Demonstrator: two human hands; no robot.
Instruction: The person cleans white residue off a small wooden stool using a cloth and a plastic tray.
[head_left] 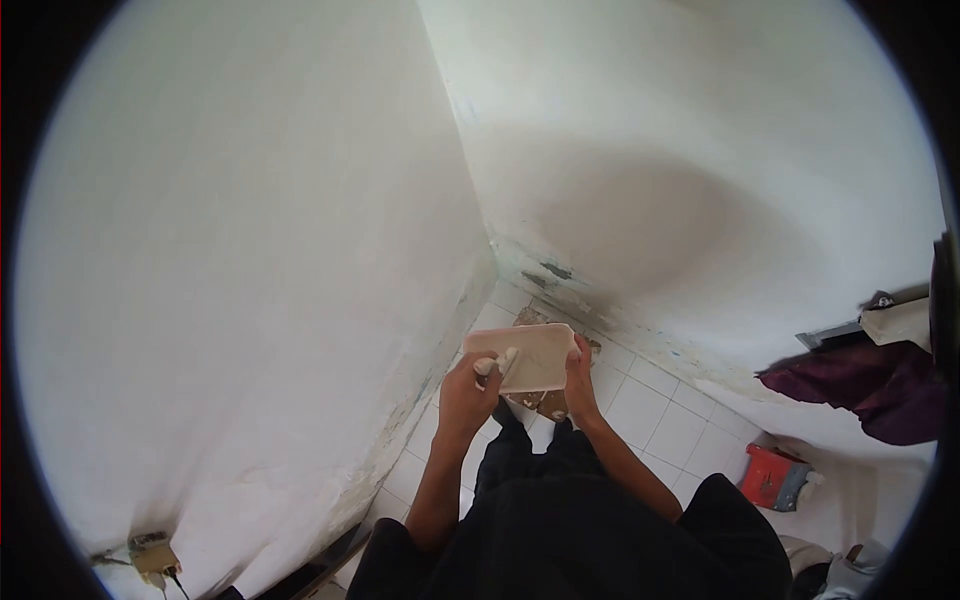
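Note:
A shallow, pale pink tray (pixel 545 358) is held level in front of my body, above the tiled floor. My right hand (pixel 579 372) grips its right end, thumb on the rim. At the tray's left side, my left hand (pixel 471 386) is closed round the whitish handle of a small tool (pixel 508 366), perhaps a scraper or brush. The tool's narrow pale end rests over the inside of the tray. Whether there is a thin layer of material in the tray is hard to tell.
Two white walls (pixel 250 250) meet in a corner ahead, with peeling paint low down. Brown pieces (pixel 552 404) lie on the white tiles (pixel 640 412) under the tray. A red container (pixel 768 478) and hanging purple cloth (pixel 860 390) are at right; a socket (pixel 152 556) is lower left.

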